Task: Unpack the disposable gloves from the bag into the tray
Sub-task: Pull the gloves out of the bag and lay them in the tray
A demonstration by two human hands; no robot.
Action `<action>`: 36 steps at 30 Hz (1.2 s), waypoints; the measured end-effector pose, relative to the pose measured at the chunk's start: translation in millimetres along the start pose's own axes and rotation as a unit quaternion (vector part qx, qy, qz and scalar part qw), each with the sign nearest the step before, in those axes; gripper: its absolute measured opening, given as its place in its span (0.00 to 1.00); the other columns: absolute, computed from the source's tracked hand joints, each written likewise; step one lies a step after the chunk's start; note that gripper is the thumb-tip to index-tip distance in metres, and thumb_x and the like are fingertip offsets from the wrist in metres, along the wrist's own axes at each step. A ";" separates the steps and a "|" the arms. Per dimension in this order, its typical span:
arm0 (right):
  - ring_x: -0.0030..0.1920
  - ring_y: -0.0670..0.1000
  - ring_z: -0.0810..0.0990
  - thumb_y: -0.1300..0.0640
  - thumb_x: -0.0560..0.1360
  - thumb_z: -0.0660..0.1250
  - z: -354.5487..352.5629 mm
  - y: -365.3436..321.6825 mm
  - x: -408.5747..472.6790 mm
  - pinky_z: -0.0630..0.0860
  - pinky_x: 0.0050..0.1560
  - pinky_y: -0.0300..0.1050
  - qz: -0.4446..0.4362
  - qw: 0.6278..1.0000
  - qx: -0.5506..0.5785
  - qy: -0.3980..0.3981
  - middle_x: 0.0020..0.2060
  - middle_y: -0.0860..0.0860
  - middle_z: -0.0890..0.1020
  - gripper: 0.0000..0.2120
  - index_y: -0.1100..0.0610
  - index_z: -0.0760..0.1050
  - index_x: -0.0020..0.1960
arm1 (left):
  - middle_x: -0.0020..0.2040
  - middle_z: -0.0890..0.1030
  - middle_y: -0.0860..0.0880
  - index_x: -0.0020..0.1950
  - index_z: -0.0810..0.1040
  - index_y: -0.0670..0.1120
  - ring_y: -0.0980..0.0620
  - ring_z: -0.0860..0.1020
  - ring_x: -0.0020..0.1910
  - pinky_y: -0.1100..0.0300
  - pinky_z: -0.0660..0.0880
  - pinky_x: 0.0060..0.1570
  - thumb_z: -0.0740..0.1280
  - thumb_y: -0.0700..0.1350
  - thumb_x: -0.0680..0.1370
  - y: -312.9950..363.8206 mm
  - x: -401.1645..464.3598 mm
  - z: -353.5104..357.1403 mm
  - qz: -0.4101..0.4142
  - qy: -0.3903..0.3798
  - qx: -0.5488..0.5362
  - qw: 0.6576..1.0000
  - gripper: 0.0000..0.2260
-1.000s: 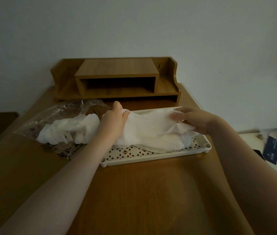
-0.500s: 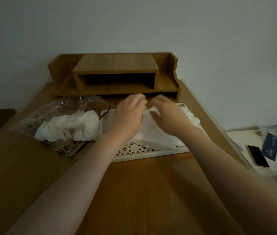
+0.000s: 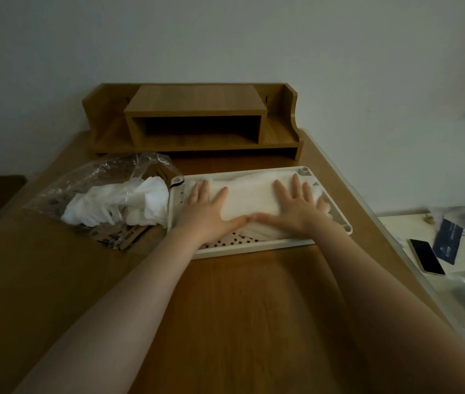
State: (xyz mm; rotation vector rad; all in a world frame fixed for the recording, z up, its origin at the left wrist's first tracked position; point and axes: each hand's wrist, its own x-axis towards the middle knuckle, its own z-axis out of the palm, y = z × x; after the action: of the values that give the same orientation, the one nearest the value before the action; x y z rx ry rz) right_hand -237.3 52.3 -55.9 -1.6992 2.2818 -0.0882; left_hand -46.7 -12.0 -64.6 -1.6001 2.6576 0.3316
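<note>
A white perforated tray point(image 3: 256, 247) lies on the wooden desk. A flat stack of white disposable gloves point(image 3: 249, 199) lies inside it. My left hand point(image 3: 207, 210) rests flat on the stack's left part, fingers spread. My right hand point(image 3: 293, 207) lies flat on its right part, fingers spread too. The two thumbs almost meet at the stack's near edge. Left of the tray sits a clear plastic bag point(image 3: 103, 177) with more crumpled white gloves point(image 3: 117, 206) in it.
A wooden desk organiser point(image 3: 197, 120) stands against the wall behind the tray. To the right, a lower white surface holds a phone point(image 3: 427, 256), a dark card point(image 3: 447, 241) and clear plastic. The desk's right edge runs close past the tray.
Both hands moved from bunching the gloves at the tray's middle to lying flat and apart on them. The gloves look smoothed down in the tray.
</note>
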 end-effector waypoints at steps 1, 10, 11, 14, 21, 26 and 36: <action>0.75 0.60 0.35 0.20 0.58 0.45 -1.5 0.3 -0.5 0.38 0.71 0.68 0.008 0.999 0.035 0.008 0.76 0.54 0.34 0.54 0.46 0.39 0.77 | 0.78 0.39 0.47 0.78 0.44 0.54 0.47 0.38 0.76 0.45 0.46 0.73 0.49 0.72 0.73 -1.1 -1.4 -3.7 0.000 -0.005 -0.021 1.000 0.39; 0.72 0.54 0.62 0.49 0.81 0.57 -14.9 -78.4 -25.2 0.57 0.71 0.48 -0.154 0.951 0.093 0.253 0.71 0.53 0.67 0.17 0.55 0.72 0.65 | 0.56 0.78 0.45 0.57 0.79 0.41 0.46 0.74 0.57 0.60 0.69 0.54 0.61 0.38 0.79 -49.2 -48.4 -42.9 0.120 0.352 -0.145 0.917 0.10; 0.68 0.54 0.68 0.54 0.80 0.59 -13.0 -98.2 -29.3 0.64 0.65 0.43 -0.211 0.936 0.110 0.258 0.68 0.54 0.70 0.14 0.57 0.75 0.62 | 0.57 0.77 0.44 0.55 0.80 0.41 0.44 0.73 0.59 0.55 0.70 0.56 0.63 0.37 0.78 -61.1 -49.0 -43.5 0.107 0.367 -0.123 0.916 0.09; 0.58 0.57 0.77 0.65 0.78 0.61 -0.2 -143.4 -29.3 0.76 0.54 0.46 -0.332 0.903 0.089 0.256 0.60 0.58 0.77 0.10 0.63 0.79 0.55 | 0.74 0.61 0.44 0.57 0.80 0.48 0.42 0.54 0.74 0.44 0.57 0.69 0.63 0.43 0.78 -82.5 -46.8 -39.3 -0.006 0.283 -0.062 0.957 0.10; 0.61 0.57 0.75 0.57 0.80 0.58 24.8 -201.4 1.2 0.72 0.60 0.52 -0.205 0.970 0.109 0.064 0.62 0.57 0.76 0.18 0.59 0.68 0.69 | 0.78 0.43 0.47 0.76 0.54 0.54 0.43 0.42 0.76 0.45 0.46 0.73 0.65 0.49 0.77 -115.8 -37.5 -19.5 -0.091 0.141 -0.143 0.975 0.31; 0.52 0.54 0.78 0.56 0.78 0.62 41.3 -210.6 10.8 0.77 0.53 0.50 -0.142 0.970 0.143 0.133 0.56 0.55 0.78 0.13 0.58 0.74 0.61 | 0.78 0.52 0.48 0.77 0.52 0.48 0.46 0.46 0.77 0.47 0.46 0.74 0.63 0.44 0.77 -120.7 -31.3 -13.6 -0.055 0.155 -0.162 0.973 0.31; 0.40 0.47 0.77 0.54 0.79 0.61 42.8 -198.2 11.4 0.74 0.41 0.41 -0.057 0.892 0.425 0.143 0.40 0.48 0.80 0.10 0.54 0.81 0.50 | 0.70 0.69 0.45 0.47 0.76 0.47 0.46 0.64 0.70 0.49 0.62 0.68 0.66 0.49 0.77 -126.3 -28.5 -12.4 -0.032 0.247 -0.259 0.933 0.06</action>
State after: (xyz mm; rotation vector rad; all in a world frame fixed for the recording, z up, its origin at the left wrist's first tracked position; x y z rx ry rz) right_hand -44.9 -12.7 -54.9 -1.3630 1.8404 -1.2338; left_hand 78.6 -46.5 -70.4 -2.1619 3.0442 0.7776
